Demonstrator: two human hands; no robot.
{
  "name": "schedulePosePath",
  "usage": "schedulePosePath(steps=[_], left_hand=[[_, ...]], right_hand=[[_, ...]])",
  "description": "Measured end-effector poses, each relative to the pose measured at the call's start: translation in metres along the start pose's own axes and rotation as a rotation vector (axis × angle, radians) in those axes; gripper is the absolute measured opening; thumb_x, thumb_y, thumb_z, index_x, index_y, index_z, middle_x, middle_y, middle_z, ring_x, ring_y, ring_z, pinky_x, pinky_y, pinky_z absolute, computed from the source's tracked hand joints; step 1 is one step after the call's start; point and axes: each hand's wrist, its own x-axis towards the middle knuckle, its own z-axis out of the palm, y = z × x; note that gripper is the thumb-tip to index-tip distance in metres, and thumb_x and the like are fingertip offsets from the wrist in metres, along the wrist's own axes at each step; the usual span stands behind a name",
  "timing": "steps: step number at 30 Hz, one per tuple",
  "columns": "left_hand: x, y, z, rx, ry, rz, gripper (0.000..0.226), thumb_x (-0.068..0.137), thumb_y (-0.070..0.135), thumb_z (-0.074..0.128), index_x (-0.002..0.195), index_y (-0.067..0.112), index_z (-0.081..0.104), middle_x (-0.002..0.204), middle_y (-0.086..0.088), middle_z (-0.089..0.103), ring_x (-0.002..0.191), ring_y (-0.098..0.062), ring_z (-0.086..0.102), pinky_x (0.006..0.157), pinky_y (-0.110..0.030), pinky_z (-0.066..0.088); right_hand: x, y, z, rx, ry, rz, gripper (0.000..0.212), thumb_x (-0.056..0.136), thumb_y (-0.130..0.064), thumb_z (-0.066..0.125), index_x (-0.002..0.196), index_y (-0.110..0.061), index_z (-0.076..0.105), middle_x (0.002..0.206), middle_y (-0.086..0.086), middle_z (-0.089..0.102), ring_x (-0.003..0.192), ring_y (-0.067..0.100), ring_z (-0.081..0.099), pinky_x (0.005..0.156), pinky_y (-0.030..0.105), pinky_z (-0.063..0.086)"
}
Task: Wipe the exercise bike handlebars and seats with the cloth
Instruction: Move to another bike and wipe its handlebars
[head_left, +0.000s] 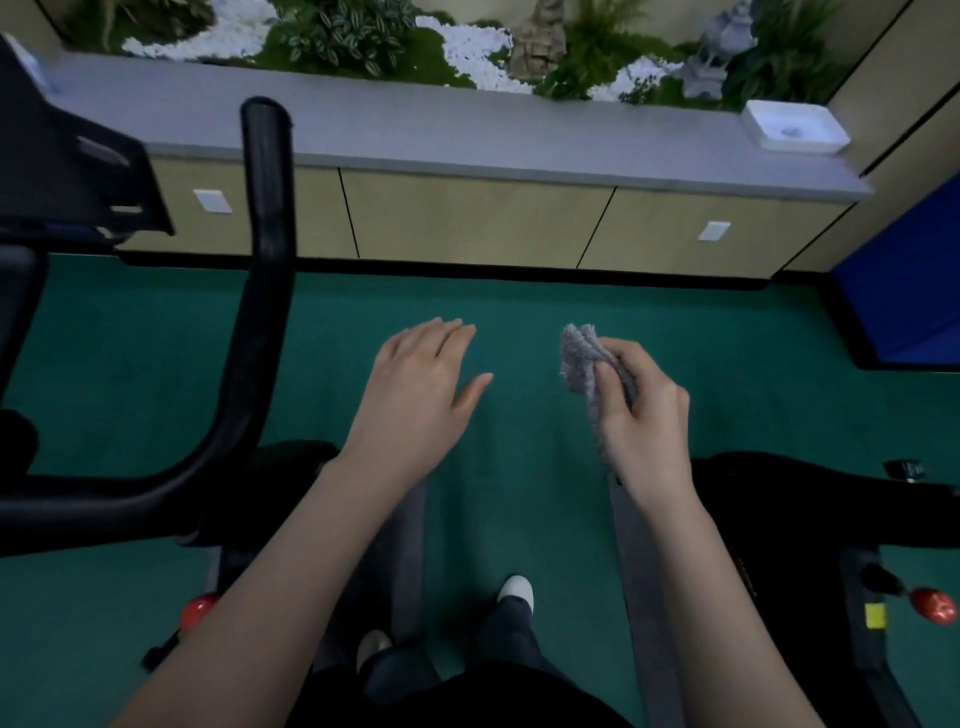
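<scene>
— Two hands in the head view, but only one has anything in it?

— Yes. The right hand (644, 426) grips the grey cloth (579, 353), fingers curled round it, with a bunched end sticking up past the thumb. I'd judge it is gathered into a pad so that a thick fold meets the bar, not a loose corner.

— And the left hand (421, 384)?

— Released: palm down, fingers straight, holding and touching nothing. It hangs over the green floor (519, 312) just beside the cloth, free, probably, to steady a bike.

— Where is the cloth relative to the bikes?

— Off them. It is in the air above the floor, between the black handlebar (267, 218) on the left and a second black bike frame (810, 499) on the right. The person stands in the gap, a white shoe (517, 590) showing below, so either machine is a turn away.

— Any seat?

— None I can pick out for sure. The dark shapes at the lower edges are too dim.

— Behind?

— A grey surface (467, 130) runs along the wall, with a white dish (792, 127) at its right end and plants (337, 36) beyond its far edge.

— So the wiping?

— Nothing is in contact now. The left handlebar looks like the likelier target.
</scene>
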Motion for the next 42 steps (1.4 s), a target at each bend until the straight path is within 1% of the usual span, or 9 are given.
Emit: schedulePosePath(steps=[9, 15, 18, 22, 26, 30, 35, 40, 42], left_hand=[[0.032, 0.047, 0.09, 0.059, -0.218, -0.141, 0.058, 0.097, 0.048, 0.04, 0.145, 0.014, 0.034, 0.152, -0.003, 0.034, 0.141, -0.018, 0.028, 0.115, -0.034, 0.018], [0.037, 0.051, 0.144, 0.058, -0.406, -0.262, 0.063, 0.096, 0.049, 0.042, 0.147, 0.015, 0.03, 0.155, -0.004, 0.026, 0.141, -0.022, 0.027, 0.113, -0.037, 0.021], [0.035, 0.039, 0.167, 0.086, -0.519, -0.323, 0.059, 0.096, 0.05, 0.042, 0.145, 0.016, 0.035, 0.153, -0.004, 0.032, 0.14, -0.023, 0.029, 0.113, -0.037, 0.023], [0.031, 0.016, 0.187, 0.106, -0.611, -0.443, 0.057, 0.094, 0.051, 0.045, 0.139, 0.016, 0.044, 0.145, -0.005, 0.044, 0.133, -0.025, 0.039, 0.107, -0.038, 0.032], [0.043, -0.009, 0.2, 0.097, -0.699, -0.539, 0.061, 0.093, 0.055, 0.042, 0.143, 0.019, 0.038, 0.147, -0.004, 0.041, 0.132, -0.026, 0.04, 0.102, -0.039, 0.036], [0.084, -0.028, 0.208, 0.057, -0.653, -0.547, 0.063, 0.094, 0.055, 0.04, 0.145, 0.019, 0.032, 0.149, -0.005, 0.038, 0.134, -0.026, 0.038, 0.105, -0.039, 0.033], [0.161, -0.041, 0.208, 0.045, -0.567, -0.512, 0.067, 0.096, 0.057, 0.032, 0.149, 0.018, 0.023, 0.155, -0.004, 0.027, 0.141, -0.023, 0.025, 0.115, -0.04, 0.019], [0.225, -0.058, 0.198, -0.008, -0.426, -0.527, 0.067, 0.095, 0.058, 0.032, 0.149, 0.019, 0.022, 0.156, -0.003, 0.023, 0.144, -0.021, 0.018, 0.118, -0.042, 0.014], [0.245, -0.064, 0.192, 0.001, -0.384, -0.55, 0.067, 0.095, 0.059, 0.031, 0.149, 0.02, 0.022, 0.157, -0.003, 0.022, 0.144, -0.021, 0.017, 0.117, -0.042, 0.012]], right_hand=[[0.011, 0.081, -0.066, 0.07, -0.094, 0.097, 0.022, 0.092, -0.002, 0.053, 0.103, -0.015, 0.066, 0.084, -0.02, 0.063, 0.077, -0.014, 0.056, 0.069, 0.0, 0.038], [0.02, 0.121, -0.1, 0.099, -0.057, 0.169, 0.02, 0.091, 0.0, 0.055, 0.102, -0.011, 0.067, 0.084, -0.025, 0.061, 0.077, -0.022, 0.054, 0.069, -0.002, 0.036], [0.031, 0.136, -0.109, 0.11, -0.025, 0.213, 0.021, 0.091, 0.001, 0.054, 0.101, -0.01, 0.067, 0.084, -0.025, 0.061, 0.075, -0.02, 0.054, 0.07, -0.002, 0.036], [0.051, 0.152, -0.112, 0.106, -0.005, 0.268, 0.02, 0.091, 0.0, 0.054, 0.101, -0.011, 0.067, 0.084, -0.02, 0.062, 0.078, -0.007, 0.056, 0.073, 0.001, 0.039], [0.082, 0.163, -0.102, 0.115, -0.01, 0.309, 0.024, 0.091, 0.0, 0.053, 0.097, -0.019, 0.066, 0.084, -0.022, 0.062, 0.075, -0.017, 0.056, 0.071, 0.001, 0.039], [0.135, 0.168, -0.074, 0.1, -0.063, 0.322, 0.022, 0.091, -0.001, 0.053, 0.097, -0.017, 0.067, 0.084, -0.022, 0.064, 0.075, -0.009, 0.057, 0.071, 0.004, 0.041], [0.214, 0.155, -0.03, 0.052, -0.22, 0.178, 0.02, 0.091, -0.003, 0.056, 0.099, -0.018, 0.067, 0.083, -0.026, 0.063, 0.075, -0.018, 0.056, 0.067, 0.0, 0.038], [0.275, 0.141, 0.007, 0.087, -0.288, 0.087, 0.023, 0.092, -0.004, 0.055, 0.098, -0.024, 0.065, 0.08, -0.027, 0.062, 0.071, -0.016, 0.056, 0.062, 0.0, 0.038], [0.293, 0.141, 0.017, 0.103, -0.329, 0.081, 0.022, 0.091, -0.004, 0.055, 0.097, -0.022, 0.066, 0.08, -0.024, 0.063, 0.068, -0.014, 0.055, 0.06, 0.002, 0.039]])
